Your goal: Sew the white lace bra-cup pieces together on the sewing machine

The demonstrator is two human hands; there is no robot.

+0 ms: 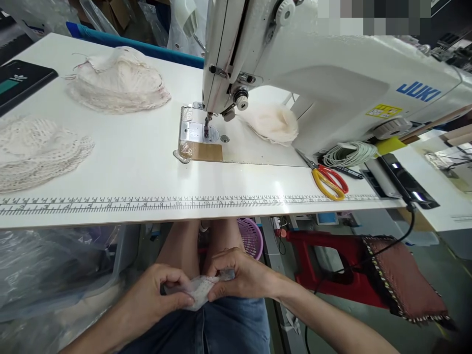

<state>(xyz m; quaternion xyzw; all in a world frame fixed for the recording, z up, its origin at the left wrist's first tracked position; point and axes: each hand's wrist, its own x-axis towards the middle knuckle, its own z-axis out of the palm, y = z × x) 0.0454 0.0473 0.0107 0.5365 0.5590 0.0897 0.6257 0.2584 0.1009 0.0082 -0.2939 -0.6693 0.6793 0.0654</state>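
My left fingers and my right fingers pinching closely one thin white cloth, this cloth between them, over my lap, the white surface ahead of them, the sewing machine on it.

This looks like a sewing workshop: a large sewing machine marked JUKI stands on a white desk with a ruler scale along its front edge, among scissors and pale, stitched cloth pieces.
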